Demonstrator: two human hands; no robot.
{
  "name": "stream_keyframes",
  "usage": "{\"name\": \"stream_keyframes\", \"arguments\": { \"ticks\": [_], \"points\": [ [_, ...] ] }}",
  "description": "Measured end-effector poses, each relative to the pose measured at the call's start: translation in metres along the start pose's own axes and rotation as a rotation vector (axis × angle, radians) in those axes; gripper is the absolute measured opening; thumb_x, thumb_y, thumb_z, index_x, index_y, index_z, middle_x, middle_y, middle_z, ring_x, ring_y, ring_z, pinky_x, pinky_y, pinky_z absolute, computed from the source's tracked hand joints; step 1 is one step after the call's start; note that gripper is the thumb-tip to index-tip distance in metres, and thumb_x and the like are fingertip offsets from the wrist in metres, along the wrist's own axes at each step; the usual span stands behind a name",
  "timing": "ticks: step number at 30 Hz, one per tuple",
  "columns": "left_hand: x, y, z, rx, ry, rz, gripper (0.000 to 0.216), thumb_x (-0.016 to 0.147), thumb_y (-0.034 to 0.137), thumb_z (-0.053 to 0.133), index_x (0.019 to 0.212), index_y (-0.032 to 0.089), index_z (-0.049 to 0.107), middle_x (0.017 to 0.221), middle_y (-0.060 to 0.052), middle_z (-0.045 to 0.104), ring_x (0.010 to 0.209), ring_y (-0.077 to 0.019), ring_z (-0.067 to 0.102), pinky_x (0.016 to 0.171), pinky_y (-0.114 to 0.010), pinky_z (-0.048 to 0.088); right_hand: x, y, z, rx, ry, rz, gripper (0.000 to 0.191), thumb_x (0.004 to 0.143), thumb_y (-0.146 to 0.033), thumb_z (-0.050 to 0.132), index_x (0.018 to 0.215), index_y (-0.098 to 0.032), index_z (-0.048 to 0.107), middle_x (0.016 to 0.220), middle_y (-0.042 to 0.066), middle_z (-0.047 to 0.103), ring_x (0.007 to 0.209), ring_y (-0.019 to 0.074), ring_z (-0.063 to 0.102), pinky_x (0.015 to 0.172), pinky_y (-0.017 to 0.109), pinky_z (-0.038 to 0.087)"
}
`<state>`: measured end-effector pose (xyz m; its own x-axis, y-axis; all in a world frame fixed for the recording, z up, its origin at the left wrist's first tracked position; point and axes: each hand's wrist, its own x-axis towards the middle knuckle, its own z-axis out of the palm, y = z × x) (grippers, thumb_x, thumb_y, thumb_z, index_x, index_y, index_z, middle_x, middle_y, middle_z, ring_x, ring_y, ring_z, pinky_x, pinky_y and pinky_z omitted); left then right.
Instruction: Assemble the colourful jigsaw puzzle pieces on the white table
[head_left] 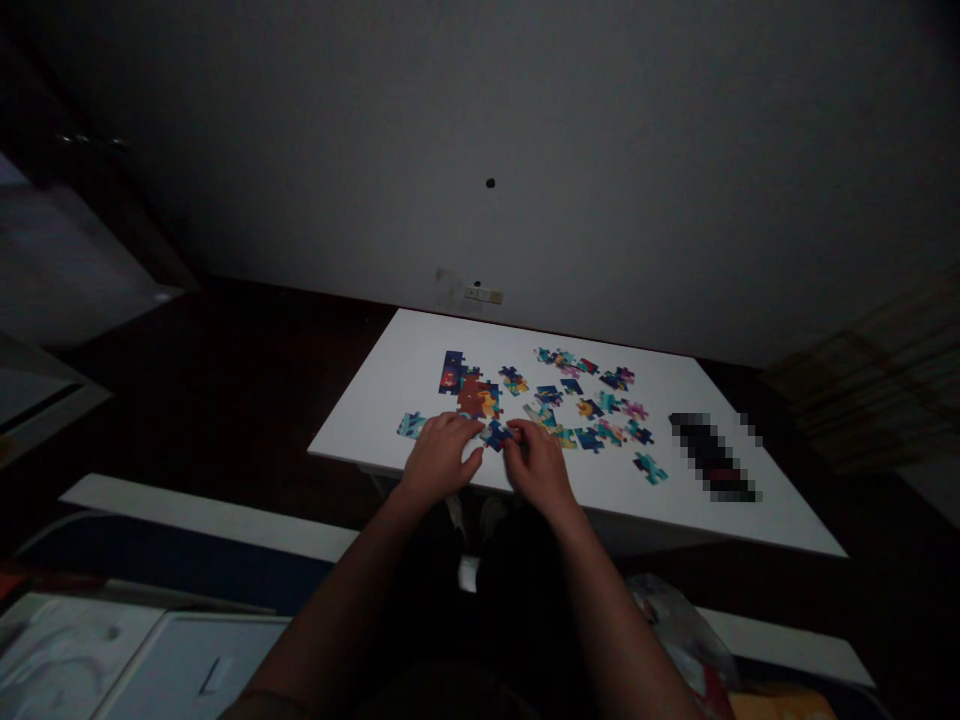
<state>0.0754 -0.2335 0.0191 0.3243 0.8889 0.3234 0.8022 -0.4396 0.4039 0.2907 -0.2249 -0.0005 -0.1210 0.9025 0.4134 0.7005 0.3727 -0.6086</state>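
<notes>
A blue jigsaw puzzle piece (496,435) lies near the table's front edge, between my two hands. My right hand (538,465) has its fingertips closed on the right side of that piece. On the other side, my left hand (442,455) rests palm down with its thumb apart from its fingers, close to the piece's left edge; its fingers cover what lies beneath. Just beyond is a joined section of brown and orange pieces (480,392), with a purple strip (451,372) at its upper left. A light blue piece (410,425) sits left of my left hand.
Several loose puzzle pieces (589,408) are scattered over the middle of the white table (750,530). A dark, pixelated object (712,458) is at the right. A wall with an outlet (484,295) stands behind. At the lower right is a plastic bag (682,625).
</notes>
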Motion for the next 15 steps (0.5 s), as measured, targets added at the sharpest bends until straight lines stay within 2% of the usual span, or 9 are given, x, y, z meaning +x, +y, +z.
{"name": "stream_keyframes", "arguments": {
  "ticks": [6,15],
  "points": [
    [-0.0011,-0.0018,-0.0012,0.000,-0.041,0.033,0.050,0.096,0.039,0.073,0.143,0.025,0.064,0.134,-0.012,0.072,0.131,-0.0320,0.061,0.114,-0.050,0.046,0.0003,-0.0001,-0.0011,-0.028,-0.013,-0.014,0.030,0.102,-0.032,0.054,0.123,-0.022,0.073,0.107,0.010,0.080,0.102,0.0290,0.072,0.097,0.044,0.050],
    [-0.0005,-0.0038,0.0012,-0.015,-0.026,0.047,0.037,0.099,0.036,0.068,0.134,0.025,0.068,0.126,-0.010,0.074,0.126,-0.0305,0.063,0.109,-0.048,0.048,0.0013,-0.0034,-0.0041,-0.002,-0.037,-0.036,0.028,0.104,-0.032,0.053,0.119,-0.022,0.074,0.109,0.009,0.081,0.104,0.0283,0.073,0.097,0.043,0.050]
  ]
}}
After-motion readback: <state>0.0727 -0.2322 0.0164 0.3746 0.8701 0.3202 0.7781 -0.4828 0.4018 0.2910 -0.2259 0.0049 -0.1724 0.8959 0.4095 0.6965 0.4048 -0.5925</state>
